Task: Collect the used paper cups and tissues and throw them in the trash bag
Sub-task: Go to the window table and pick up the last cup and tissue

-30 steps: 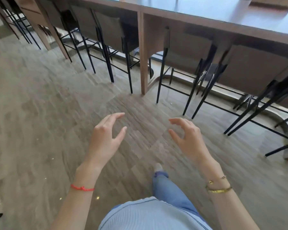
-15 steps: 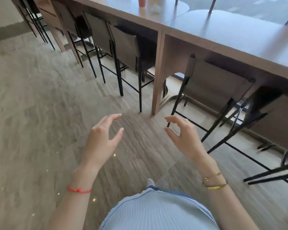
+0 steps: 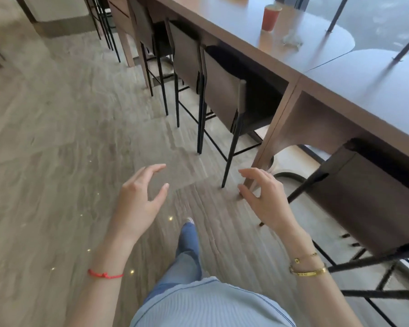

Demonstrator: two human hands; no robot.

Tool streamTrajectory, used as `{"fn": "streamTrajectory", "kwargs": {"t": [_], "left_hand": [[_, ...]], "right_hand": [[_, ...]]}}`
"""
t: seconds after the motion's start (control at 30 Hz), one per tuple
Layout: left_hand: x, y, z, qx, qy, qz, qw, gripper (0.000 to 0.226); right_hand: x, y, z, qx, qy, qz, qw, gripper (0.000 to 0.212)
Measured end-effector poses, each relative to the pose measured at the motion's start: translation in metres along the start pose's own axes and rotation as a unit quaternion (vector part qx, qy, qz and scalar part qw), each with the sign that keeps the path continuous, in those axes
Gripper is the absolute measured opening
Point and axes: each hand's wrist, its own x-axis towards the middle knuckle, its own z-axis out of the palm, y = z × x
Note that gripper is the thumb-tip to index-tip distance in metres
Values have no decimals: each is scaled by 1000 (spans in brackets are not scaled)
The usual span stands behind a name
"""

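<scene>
Red paper cup (image 3: 271, 17) on table (image 3: 234, 22), no legible writing.

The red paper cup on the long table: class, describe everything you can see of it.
The red paper cup looks like orange-red paper with a pale rim, tapering toward its base. It stands upright on the dark brown table, far from both hands, untouched. A crumpled pale tissue lies just beside it, apparently apart. Its contents are not visible.

A café: long window counter (image 3: 265, 36) lined with stools (image 3: 222, 90).
</scene>
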Motion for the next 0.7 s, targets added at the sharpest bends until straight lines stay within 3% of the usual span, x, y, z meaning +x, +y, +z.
{"fn": "streamTrajectory", "kwargs": {"t": [0.33, 0.7], "left_hand": [[259, -52, 7, 25, -16, 25, 999, 38], [483, -39, 82, -4, -100, 111, 989, 41]], "right_hand": [[254, -7, 16, 7, 47, -12, 999, 33], [423, 50, -8, -7, 120, 77, 990, 35]]}}
